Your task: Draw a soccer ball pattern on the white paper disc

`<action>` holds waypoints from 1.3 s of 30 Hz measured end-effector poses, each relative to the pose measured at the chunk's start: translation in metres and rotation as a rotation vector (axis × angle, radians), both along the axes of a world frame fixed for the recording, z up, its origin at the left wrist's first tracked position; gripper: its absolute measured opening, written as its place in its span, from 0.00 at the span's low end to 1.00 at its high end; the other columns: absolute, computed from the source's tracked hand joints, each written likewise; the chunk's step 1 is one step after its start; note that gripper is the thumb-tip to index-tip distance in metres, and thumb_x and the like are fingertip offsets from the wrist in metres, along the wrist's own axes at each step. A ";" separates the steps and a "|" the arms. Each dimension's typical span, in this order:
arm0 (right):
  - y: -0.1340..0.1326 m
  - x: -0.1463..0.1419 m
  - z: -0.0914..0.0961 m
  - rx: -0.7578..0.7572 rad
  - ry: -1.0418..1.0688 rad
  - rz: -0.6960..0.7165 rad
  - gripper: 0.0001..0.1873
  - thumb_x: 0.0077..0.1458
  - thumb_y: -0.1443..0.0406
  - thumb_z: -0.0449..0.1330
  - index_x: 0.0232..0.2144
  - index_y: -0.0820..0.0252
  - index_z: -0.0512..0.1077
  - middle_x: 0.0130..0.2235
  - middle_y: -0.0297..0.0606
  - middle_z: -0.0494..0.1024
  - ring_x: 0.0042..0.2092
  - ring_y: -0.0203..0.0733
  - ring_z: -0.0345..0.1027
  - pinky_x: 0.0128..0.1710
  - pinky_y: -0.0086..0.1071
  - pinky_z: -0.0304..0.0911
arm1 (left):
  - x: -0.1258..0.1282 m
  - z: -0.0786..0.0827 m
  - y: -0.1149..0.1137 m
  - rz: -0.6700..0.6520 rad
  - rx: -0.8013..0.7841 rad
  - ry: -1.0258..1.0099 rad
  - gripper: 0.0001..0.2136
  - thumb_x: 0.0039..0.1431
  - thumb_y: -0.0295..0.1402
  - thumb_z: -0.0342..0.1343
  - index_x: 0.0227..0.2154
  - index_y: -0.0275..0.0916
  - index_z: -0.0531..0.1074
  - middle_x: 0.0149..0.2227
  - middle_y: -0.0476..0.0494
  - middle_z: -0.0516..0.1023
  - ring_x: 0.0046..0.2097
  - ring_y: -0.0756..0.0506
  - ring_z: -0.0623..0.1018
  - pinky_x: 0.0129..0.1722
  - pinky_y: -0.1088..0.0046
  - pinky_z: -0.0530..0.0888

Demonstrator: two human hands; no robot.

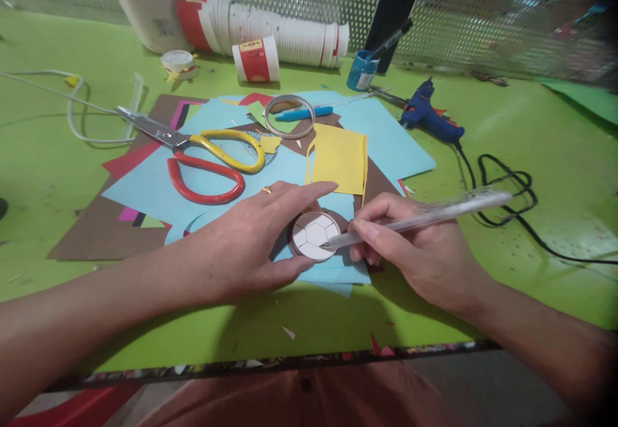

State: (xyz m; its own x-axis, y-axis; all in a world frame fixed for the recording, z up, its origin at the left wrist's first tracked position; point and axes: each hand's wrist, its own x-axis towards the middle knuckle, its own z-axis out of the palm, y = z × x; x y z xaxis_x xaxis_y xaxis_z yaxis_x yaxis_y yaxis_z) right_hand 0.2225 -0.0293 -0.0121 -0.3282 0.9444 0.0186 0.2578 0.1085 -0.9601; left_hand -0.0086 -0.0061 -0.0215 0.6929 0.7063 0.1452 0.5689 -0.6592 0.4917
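Note:
A small white paper disc (315,234) with drawn lines lies on a brown circle, on top of light blue paper (159,185). My left hand (251,240) rests flat beside it, fingers spread, with the index finger and thumb framing the disc. My right hand (410,246) pinches a clear pen (425,216), and the pen's tip touches the disc's lower right part.
Scissors (203,156) with yellow and red handles lie on the stacked coloured paper. A yellow sheet (340,160), a tape ring (290,116), a blue glue gun (429,118) with a black cord (506,189), a blue pot (362,71) and stacked paper cups (284,34) sit farther back.

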 end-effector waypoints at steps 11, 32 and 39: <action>0.001 -0.002 0.000 0.021 -0.029 -0.008 0.09 0.59 0.69 0.58 0.26 0.58 0.70 0.23 0.29 0.75 0.23 0.29 0.64 0.22 0.24 0.61 | 0.001 0.000 0.000 0.008 0.011 0.003 0.32 0.60 0.37 0.56 0.65 0.42 0.53 0.56 0.39 0.73 0.55 0.41 0.73 0.51 0.66 0.72; 0.001 -0.003 -0.001 0.019 -0.026 -0.017 0.09 0.59 0.70 0.58 0.26 0.59 0.70 0.23 0.29 0.75 0.23 0.29 0.65 0.22 0.23 0.62 | 0.000 0.000 -0.001 0.001 0.032 0.001 0.31 0.61 0.36 0.57 0.65 0.42 0.54 0.55 0.40 0.73 0.55 0.41 0.73 0.49 0.67 0.72; 0.001 -0.003 0.000 0.027 -0.029 -0.008 0.09 0.59 0.69 0.58 0.26 0.58 0.70 0.22 0.29 0.75 0.23 0.29 0.64 0.22 0.24 0.61 | 0.000 -0.001 -0.002 0.009 0.056 0.014 0.32 0.61 0.36 0.56 0.66 0.42 0.53 0.54 0.39 0.73 0.54 0.42 0.74 0.49 0.67 0.73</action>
